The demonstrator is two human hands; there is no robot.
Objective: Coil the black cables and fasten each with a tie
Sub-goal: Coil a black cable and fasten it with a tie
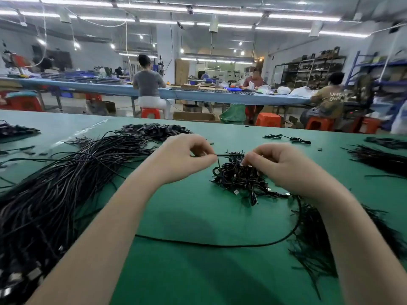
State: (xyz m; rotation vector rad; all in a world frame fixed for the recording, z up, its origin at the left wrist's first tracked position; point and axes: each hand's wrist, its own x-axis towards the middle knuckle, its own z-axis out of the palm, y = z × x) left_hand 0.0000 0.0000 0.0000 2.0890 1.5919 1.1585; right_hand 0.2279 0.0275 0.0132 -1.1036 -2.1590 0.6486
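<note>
Your left hand (187, 157) and right hand (275, 164) pinch a thin black tie (229, 154) stretched between them mid-frame; it looks light and bendy, so grip near its ends.

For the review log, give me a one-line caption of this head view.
Both hands, left and right, pinch a thin black tie above a pile of coiled cables.

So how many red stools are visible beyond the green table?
5, maybe more: one far left, one under the grey-shirted worker, two right of centre, one far right. Others may be hidden.
</note>
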